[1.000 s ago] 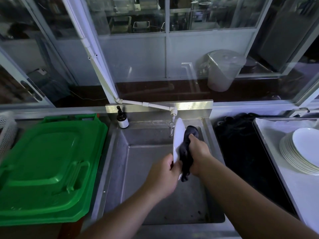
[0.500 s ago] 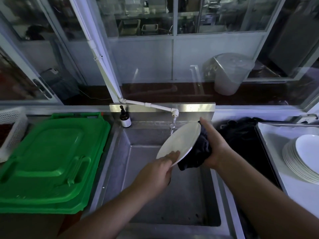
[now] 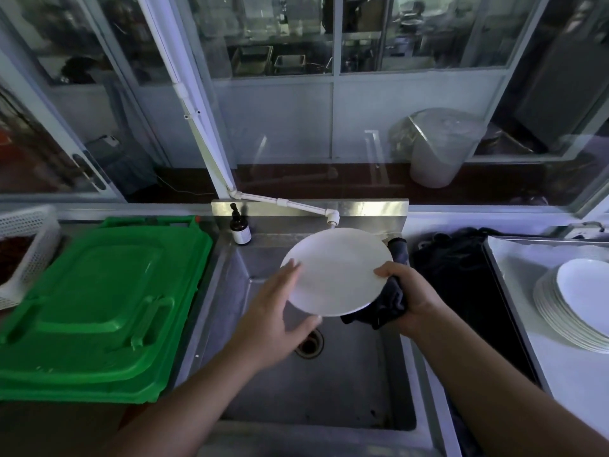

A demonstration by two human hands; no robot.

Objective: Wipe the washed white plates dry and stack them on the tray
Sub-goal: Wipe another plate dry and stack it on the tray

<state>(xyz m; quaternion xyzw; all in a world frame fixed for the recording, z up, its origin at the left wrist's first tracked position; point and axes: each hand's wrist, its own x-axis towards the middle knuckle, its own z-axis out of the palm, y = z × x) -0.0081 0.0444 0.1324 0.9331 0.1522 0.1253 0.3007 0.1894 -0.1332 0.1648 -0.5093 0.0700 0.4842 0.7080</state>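
Head view: plate [image 3: 336, 270] is held near flat over the sink [image 3: 329, 384]. My right hand [image 3: 407, 300] pinches its right rim, thumb on top, with the dark cloth [image 3: 385, 306] bunched beneath. My left hand [image 3: 273, 311] lies spread, fingers straight, against the left edge. The stack [image 3: 573, 311] on the tray [image 3: 514, 258] sits well to the right, nearer my right hand. Between them lies a dark heap [image 3: 461, 258]; I judge the path clear above it.

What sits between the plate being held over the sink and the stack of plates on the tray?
In the head view, the dark cloth gripped by the right hand, then a black mat, separate the held plate from the stack.
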